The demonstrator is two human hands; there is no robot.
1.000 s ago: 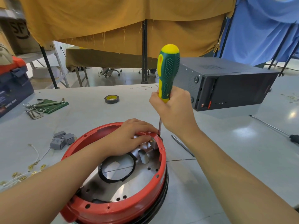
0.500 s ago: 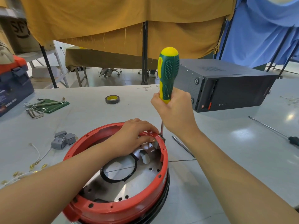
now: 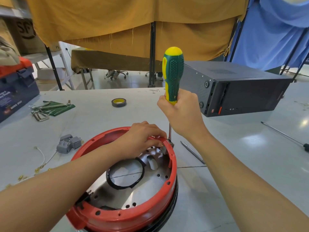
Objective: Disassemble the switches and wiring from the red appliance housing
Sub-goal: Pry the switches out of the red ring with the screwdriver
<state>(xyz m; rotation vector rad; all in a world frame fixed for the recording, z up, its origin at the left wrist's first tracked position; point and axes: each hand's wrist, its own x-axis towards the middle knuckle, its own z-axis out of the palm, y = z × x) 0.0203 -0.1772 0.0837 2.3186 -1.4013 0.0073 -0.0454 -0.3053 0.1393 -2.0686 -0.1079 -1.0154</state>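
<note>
The red housing (image 3: 127, 216) sits at the near edge of the table (image 3: 234, 164), open side up, with a metal plate (image 3: 133, 190) inside. The left hand (image 3: 142, 139) rests on its far rim, fingers curled over the edge. Just beyond, the right hand (image 3: 182, 113) grips the lower handle of a green and yellow screwdriver (image 3: 173, 76), which stands nearly upright, tip down at the rim. Left lie grey switches (image 3: 68, 144) with loose wires (image 3: 41, 158). Farther off stand a tape roll (image 3: 118, 102) and a black computer case (image 3: 242, 91).
</note>
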